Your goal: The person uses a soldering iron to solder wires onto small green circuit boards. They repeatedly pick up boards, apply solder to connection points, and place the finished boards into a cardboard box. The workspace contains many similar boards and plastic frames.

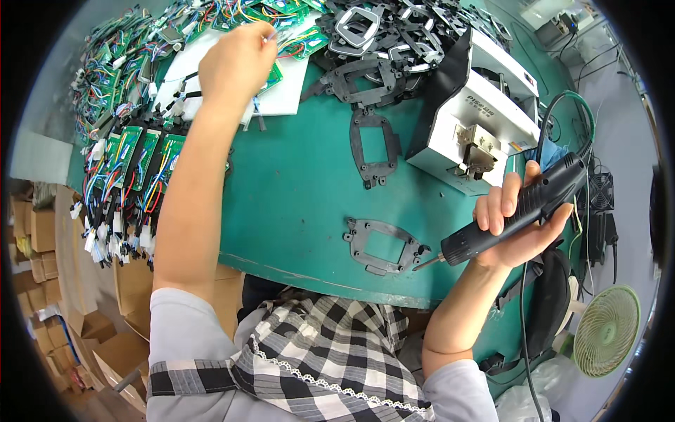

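In my right hand point(524, 214) is a black corded electric screwdriver point(503, 218), its fingers wrapped round the body. The bit points left and down, beside a black plastic frame point(383, 246) lying near the table's front edge. My left hand point(239, 63) reaches to the far left with fingers pinched together; what they hold, if anything, is hidden. It is over a white foam sheet point(285, 98) and next to green circuit boards with coloured wires point(302, 43). Another black plastic frame point(375, 146) lies farther back on the green table point(281, 190).
A white and black box-shaped machine point(478, 112) stands at the right. Behind it, black plastic frames point(415, 35) are heaped. Wired circuit boards point(140, 158) cover the left side. A green fan point(608, 330) sits at the lower right; the screwdriver's cord point(524, 337) hangs nearby.
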{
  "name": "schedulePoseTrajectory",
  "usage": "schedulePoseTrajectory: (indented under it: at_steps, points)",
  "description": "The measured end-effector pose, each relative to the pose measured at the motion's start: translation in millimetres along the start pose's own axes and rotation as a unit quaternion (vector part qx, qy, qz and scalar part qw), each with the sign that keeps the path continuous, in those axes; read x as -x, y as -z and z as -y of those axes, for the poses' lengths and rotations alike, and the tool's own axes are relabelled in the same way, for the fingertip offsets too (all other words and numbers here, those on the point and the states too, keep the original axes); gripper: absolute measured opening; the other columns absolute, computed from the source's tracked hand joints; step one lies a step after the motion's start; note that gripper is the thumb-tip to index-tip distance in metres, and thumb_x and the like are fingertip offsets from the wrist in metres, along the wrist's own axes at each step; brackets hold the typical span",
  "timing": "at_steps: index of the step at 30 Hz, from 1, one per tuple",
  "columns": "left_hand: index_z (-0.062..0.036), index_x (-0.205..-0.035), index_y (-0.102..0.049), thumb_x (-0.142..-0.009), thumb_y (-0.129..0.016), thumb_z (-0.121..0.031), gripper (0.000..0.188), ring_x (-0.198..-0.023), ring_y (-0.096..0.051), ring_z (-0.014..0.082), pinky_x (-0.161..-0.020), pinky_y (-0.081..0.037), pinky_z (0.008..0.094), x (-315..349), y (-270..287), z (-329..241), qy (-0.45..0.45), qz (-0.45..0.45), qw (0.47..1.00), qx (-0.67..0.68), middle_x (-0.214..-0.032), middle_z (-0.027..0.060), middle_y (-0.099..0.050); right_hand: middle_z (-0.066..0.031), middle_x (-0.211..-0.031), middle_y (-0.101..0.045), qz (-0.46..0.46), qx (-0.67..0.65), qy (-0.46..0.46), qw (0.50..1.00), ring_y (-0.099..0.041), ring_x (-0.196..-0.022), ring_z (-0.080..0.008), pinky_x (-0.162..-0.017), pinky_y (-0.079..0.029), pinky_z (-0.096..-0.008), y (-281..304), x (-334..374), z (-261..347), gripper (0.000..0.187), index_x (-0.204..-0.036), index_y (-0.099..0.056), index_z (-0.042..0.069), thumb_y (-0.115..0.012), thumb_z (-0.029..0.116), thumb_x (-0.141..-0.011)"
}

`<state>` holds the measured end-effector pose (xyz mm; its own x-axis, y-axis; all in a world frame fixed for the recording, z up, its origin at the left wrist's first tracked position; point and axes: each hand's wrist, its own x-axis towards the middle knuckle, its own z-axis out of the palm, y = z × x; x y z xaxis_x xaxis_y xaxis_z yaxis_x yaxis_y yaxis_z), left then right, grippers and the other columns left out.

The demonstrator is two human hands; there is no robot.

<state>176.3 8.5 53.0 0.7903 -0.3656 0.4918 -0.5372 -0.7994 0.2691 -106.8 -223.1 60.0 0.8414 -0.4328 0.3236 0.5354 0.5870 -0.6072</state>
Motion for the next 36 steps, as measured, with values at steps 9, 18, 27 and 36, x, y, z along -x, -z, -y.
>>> schedulePoseTrajectory:
  at_steps: [9, 18, 27, 36]
  points:
    - [-0.0139, -0.087, -0.067, -0.073, -0.070, -0.012, 0.015, -0.061, -0.049, 0.0143, -0.058, -0.041, 0.0274, 93.3, 40.2, -46.2, -0.414, -0.134, 0.886, 0.160, -0.078, -0.0018, -0.058, -0.0118, -0.075, -0.051, 0.040, -0.039, 0.001, 0.998, -0.049, -0.052, -0.0196, -0.049, -0.041, -0.0340, 14.6, 0.3, 10.1, 0.069, -0.128, -0.044, -0.001, -0.040, 0.059, -0.093]
    - [-0.0130, -0.080, -0.064, -0.061, -0.072, -0.007, 0.021, -0.086, -0.057, 0.0204, -0.075, -0.044, 0.0351, 135.3, 35.8, -15.1, -0.390, 0.028, 0.908, 0.153, -0.098, 0.0019, -0.059, -0.0109, -0.074, -0.049, 0.041, -0.069, 0.012, 0.997, -0.048, -0.052, -0.0185, -0.049, -0.040, -0.0332, 28.8, -0.8, 13.1, 0.070, -0.128, -0.045, 0.000, -0.043, 0.059, -0.091]
    - [-0.0057, -0.116, -0.054, -0.060, -0.082, -0.034, 0.069, -0.118, -0.049, 0.0318, -0.100, -0.035, 0.0419, 151.4, 47.5, -23.0, -0.180, 0.226, 0.938, 0.192, -0.117, 0.0111, -0.054, -0.0096, -0.069, -0.050, -0.030, -0.012, 0.023, 0.999, -0.047, -0.049, -0.0189, -0.046, -0.039, -0.0332, 20.9, 2.6, 5.5, 0.067, -0.122, -0.051, 0.004, -0.040, 0.062, -0.091]
    - [-0.0063, -0.105, -0.062, -0.058, -0.080, -0.031, 0.057, -0.090, -0.054, 0.0244, -0.086, -0.038, 0.0382, 150.0, 26.5, -28.1, -0.260, 0.135, 0.952, 0.090, -0.097, 0.0057, -0.057, -0.0136, -0.062, -0.056, -0.155, 0.370, 0.345, 0.849, -0.055, -0.044, -0.0235, -0.044, -0.048, -0.0345, -29.9, -33.2, 34.2, 0.073, -0.113, -0.043, -0.002, -0.043, 0.066, -0.087]
